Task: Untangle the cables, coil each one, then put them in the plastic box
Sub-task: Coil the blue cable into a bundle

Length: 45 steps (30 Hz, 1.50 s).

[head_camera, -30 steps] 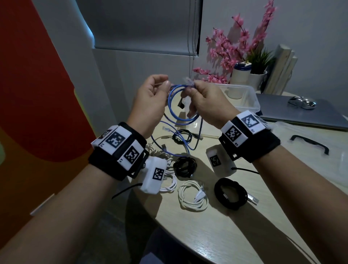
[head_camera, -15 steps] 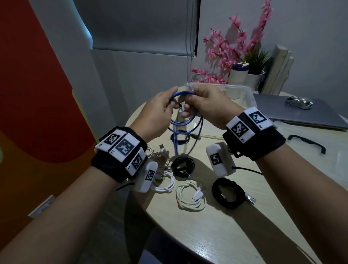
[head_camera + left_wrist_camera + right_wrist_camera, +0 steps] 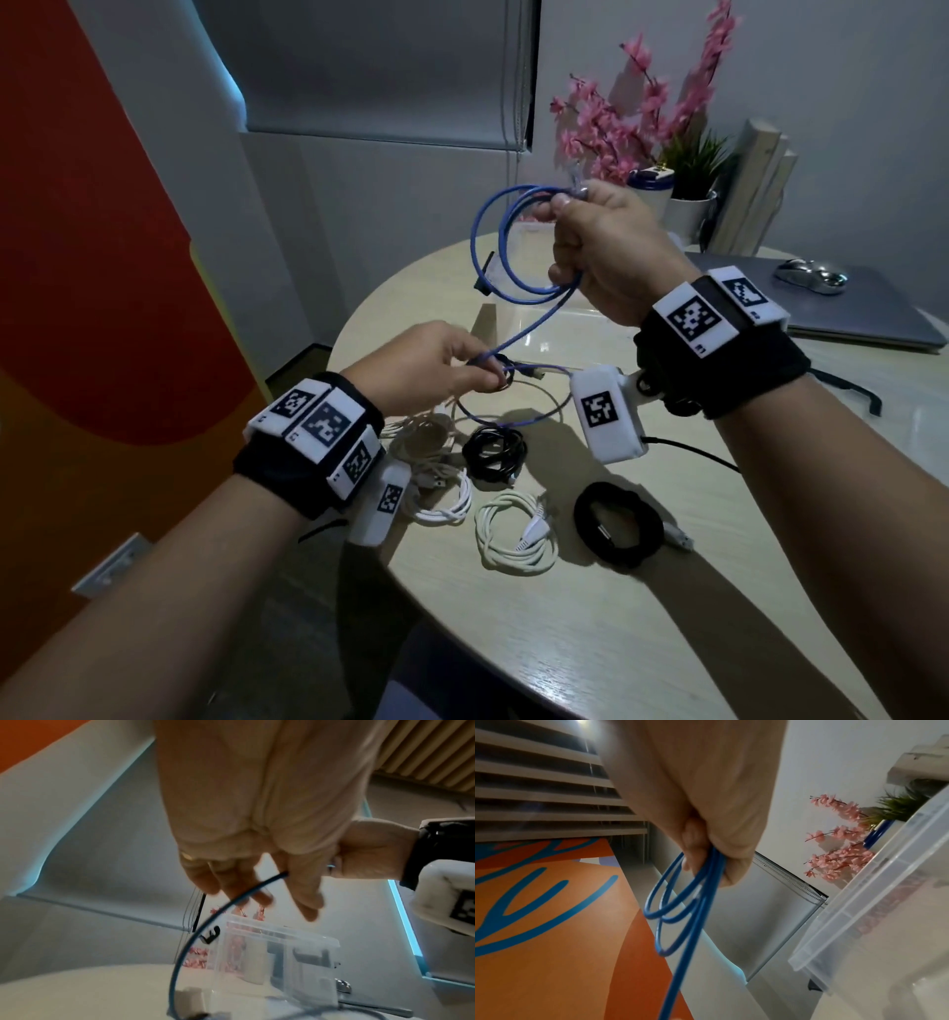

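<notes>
We hold the blue cable (image 3: 493,246) in mid-air above the table (image 3: 590,632). Right hand (image 3: 611,252) is raised at about 1 o'clock from the left, fingers curled round a bundle of loops; the right wrist view shows roughly three loops hanging from the fist. The clear plug end sticks up past the thumb. Left hand (image 3: 436,370) sits low, thumb and forefinger pinching the free run of the cable, other fingers loosely extended.

Judgement: the coiling step is partly done. To do it well, we should feed slack with the left hand, match each new loop to the ones already held, and let the cable roll between the fingers so no twist builds. Keep the tail clear of the coils (image 3: 516,529) lying on the table at 6 o'clock.

Cable: thin, round, bright blue, springy; loops stand open rather than collapse. It may uncoil if released loose.

The box (image 3: 280,949) stands behind the hands, at 12 o'clock.
</notes>
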Available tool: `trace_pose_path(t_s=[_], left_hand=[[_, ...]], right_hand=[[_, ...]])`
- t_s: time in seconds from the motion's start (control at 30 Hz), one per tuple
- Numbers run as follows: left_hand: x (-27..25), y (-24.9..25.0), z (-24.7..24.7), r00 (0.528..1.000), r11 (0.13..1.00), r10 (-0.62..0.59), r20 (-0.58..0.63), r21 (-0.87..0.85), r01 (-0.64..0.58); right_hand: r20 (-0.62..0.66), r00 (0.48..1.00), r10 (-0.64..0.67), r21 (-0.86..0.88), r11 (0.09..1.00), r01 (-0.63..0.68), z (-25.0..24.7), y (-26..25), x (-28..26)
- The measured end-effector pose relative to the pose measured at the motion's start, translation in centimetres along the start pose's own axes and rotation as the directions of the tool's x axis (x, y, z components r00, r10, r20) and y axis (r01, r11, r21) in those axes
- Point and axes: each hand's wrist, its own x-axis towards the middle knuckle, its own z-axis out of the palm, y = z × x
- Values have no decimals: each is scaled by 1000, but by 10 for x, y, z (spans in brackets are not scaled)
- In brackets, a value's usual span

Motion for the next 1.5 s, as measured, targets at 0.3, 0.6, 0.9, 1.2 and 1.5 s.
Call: trace_pose_path(t_s=[0.3,0.6,0.9,1.2,1.5], left_hand=[[6,-2,-21,923,954,-189,-336,-284,92],[12,6,-16,886,861,-174,-431,-503,-75],[10,10,-21,915,951,41,-401,-266,-159],[11,15,-30,865,879,26,-500,-401,-259],[-3,6,-9,993,857,-101,-64,-512,54]], right_hand=[[83,996,28,-236,972,-7,-1,9,-3],[151,987,-59,-511,850,129,6,18,1],[187,940,-286,-748,578,325,4,20,3],[298,950,-95,-645,714,273,11,18,-7],[47,995,-83,-132,987,88,12,7,-1]])
